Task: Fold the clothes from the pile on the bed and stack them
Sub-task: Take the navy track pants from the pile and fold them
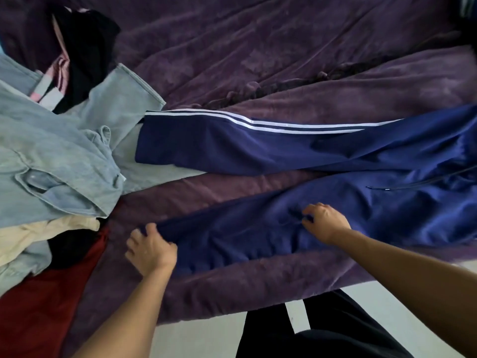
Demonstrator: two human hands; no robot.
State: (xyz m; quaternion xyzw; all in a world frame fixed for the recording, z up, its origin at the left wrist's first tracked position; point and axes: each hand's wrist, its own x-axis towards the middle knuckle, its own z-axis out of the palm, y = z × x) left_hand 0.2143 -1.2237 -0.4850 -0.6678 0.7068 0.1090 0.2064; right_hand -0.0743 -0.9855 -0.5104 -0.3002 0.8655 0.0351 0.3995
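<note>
Navy blue track pants (296,151) with white side stripes lie spread across the purple bed cover (258,47), legs pointing left and waistband with drawstring at the right. My left hand (151,250) grips the hem end of the near leg. My right hand (325,220) pinches the fabric of that same leg around its middle. The far leg lies flat, its end resting on the clothes pile (51,156) at the left.
The pile at the left holds light blue denim, a cream garment (38,233), a dark red one (38,306) and black and pink pieces (85,52). The bed's near edge runs along the bottom, with pale floor (206,337) and my dark-trousered legs below.
</note>
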